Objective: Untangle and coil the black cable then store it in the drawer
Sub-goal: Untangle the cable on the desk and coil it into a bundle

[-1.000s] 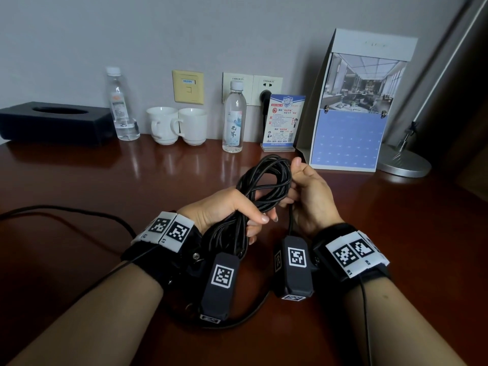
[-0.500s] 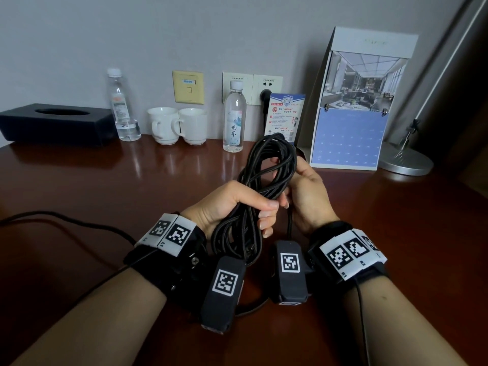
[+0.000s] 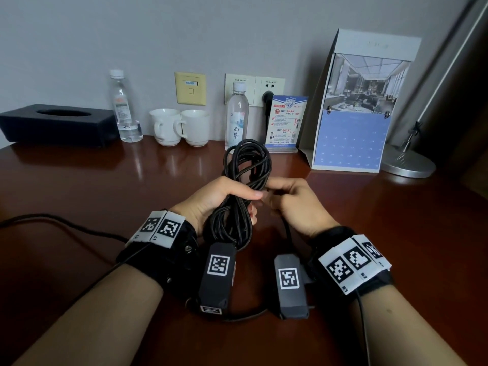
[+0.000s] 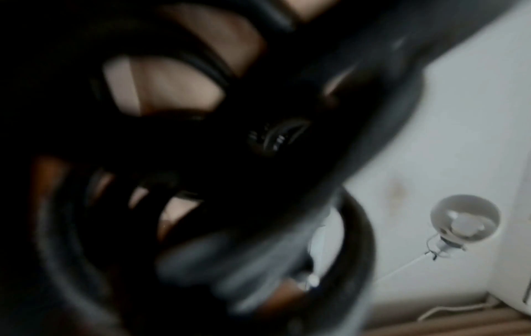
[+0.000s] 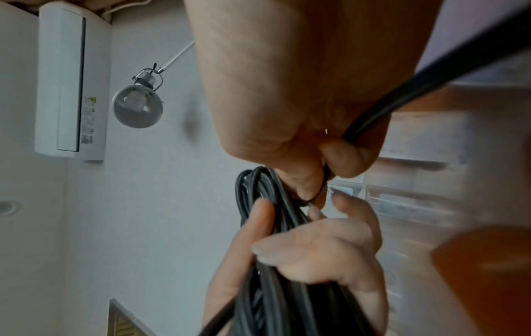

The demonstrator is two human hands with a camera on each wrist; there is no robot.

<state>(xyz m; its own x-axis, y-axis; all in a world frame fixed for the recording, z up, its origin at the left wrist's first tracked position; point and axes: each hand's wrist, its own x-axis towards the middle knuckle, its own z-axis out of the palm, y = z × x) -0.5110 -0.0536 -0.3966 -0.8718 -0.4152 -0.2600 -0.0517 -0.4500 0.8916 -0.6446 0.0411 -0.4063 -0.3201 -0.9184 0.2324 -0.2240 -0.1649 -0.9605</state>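
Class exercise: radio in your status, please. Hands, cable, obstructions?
Left hand grips coiled black cable. Right hand pinches a loose strand. Cable off the desk; drawer not in view.

Two water bottles (image 3: pixel 123 107) (image 3: pixel 237 114), two white cups (image 3: pixel 165 126) (image 3: pixel 196 127), one black cable (image 3: pixel 243 191).

The left hand (image 3: pixel 219 199) is curled around the cable (image 3: pixel 244 186) bundle, thumb pointing to 3 o'clock. The right hand (image 3: pixel 293 202), touching it at 3 o'clock, pinches one strand.

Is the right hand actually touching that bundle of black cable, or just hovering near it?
Touching. In the right wrist view, the right hand pinches a strand of the black cable between thumb and fingers.
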